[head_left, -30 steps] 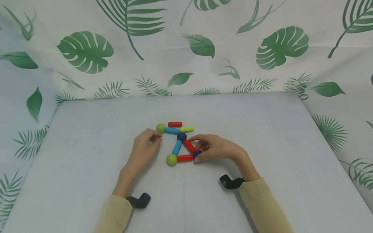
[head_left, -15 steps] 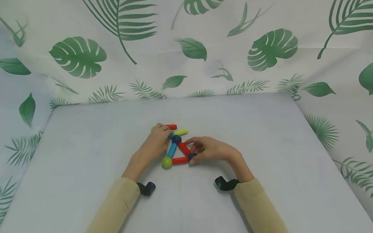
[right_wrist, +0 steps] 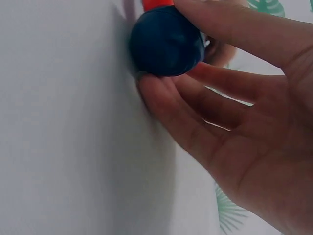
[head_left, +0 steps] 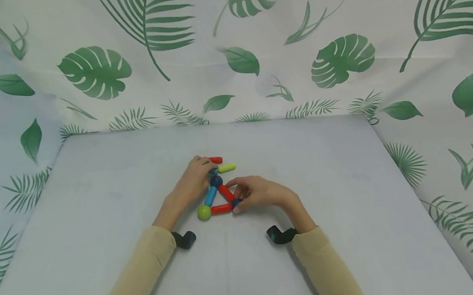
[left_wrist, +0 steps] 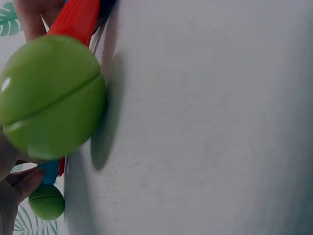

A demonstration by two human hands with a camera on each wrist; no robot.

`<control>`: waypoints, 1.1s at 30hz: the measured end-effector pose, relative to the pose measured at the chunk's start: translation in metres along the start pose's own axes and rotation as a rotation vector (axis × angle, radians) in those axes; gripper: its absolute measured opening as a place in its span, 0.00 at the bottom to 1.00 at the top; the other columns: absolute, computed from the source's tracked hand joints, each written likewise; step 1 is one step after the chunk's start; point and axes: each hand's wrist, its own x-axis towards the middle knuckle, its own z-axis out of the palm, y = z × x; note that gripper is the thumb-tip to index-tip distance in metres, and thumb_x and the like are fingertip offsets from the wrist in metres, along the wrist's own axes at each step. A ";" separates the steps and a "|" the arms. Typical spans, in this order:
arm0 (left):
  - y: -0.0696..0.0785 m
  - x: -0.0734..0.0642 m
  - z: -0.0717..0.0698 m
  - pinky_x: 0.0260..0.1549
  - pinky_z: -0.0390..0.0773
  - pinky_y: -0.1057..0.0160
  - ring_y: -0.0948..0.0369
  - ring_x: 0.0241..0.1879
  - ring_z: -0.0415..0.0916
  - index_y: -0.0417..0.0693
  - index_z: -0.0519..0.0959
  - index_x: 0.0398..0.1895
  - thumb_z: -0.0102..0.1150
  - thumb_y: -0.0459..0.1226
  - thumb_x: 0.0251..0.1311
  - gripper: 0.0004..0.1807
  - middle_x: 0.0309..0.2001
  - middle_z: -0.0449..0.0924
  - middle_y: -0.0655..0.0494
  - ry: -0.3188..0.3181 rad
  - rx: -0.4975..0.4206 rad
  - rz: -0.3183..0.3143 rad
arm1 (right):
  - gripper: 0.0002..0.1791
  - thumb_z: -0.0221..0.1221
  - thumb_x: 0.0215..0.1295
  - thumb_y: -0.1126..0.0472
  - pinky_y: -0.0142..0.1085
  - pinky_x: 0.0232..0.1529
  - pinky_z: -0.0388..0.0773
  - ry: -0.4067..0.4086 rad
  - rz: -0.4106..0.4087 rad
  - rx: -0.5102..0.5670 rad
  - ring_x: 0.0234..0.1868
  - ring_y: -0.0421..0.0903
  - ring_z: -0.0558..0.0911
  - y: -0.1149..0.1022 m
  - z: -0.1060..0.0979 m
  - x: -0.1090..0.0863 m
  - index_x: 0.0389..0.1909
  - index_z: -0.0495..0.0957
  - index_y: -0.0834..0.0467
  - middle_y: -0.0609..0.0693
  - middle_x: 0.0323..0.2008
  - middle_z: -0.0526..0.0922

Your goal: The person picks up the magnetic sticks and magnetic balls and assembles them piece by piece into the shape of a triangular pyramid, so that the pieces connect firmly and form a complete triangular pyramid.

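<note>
At mid-tabletop, a triangle braced and a rod pinched

In the middle of the surface, between the two hands, lies a flat triangle of rods and balls. The step in hand appears to be handling one rod while bracing the joined shape. The right hand, at 3 o'clock, has thumb and fingers bent about the 4 o'clock navy ball; the left hand, at 11 o'clock, pinches the upper blue rod, which has the far green ball at its end. (Whether that rod touches the 12 o'clock navy ball, I cannot tell.) The next move, as I judge it, calls for a quiet right hand and a gentle left, since a tug could part the corners.

The triangle looks complete: a blue side toward 10 o'clock, red sides toward 2 and 6 o'clock. Its near green ball, at 8 o'clock, is glossy lime, with a seam line across it; the red rod beside it has a faceted face. Beyond, toward 1 o'clock, lies the yellow rod, and past it, nearer 12, the spare red rod, partly behind the left hand.
</note>
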 end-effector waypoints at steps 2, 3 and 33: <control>-0.001 -0.001 0.000 0.62 0.79 0.53 0.50 0.55 0.75 0.41 0.83 0.57 0.61 0.23 0.62 0.20 0.54 0.83 0.47 -0.005 -0.019 -0.016 | 0.35 0.74 0.59 0.55 0.39 0.52 0.82 0.005 -0.006 -0.012 0.46 0.44 0.81 -0.002 0.003 0.002 0.67 0.74 0.56 0.48 0.45 0.85; -0.002 -0.001 0.000 0.62 0.79 0.53 0.50 0.55 0.75 0.41 0.83 0.57 0.61 0.23 0.63 0.20 0.54 0.83 0.47 -0.008 -0.036 -0.026 | 0.35 0.74 0.59 0.55 0.39 0.52 0.82 0.008 -0.006 -0.013 0.45 0.44 0.81 -0.003 0.004 0.004 0.67 0.74 0.56 0.48 0.45 0.85; 0.014 -0.091 -0.009 0.52 0.84 0.53 0.56 0.48 0.82 0.45 0.80 0.59 0.68 0.35 0.66 0.19 0.50 0.85 0.53 0.158 -0.522 -0.195 | 0.36 0.75 0.59 0.54 0.39 0.53 0.81 0.033 -0.002 -0.005 0.46 0.44 0.81 -0.004 0.008 0.007 0.68 0.74 0.53 0.48 0.45 0.85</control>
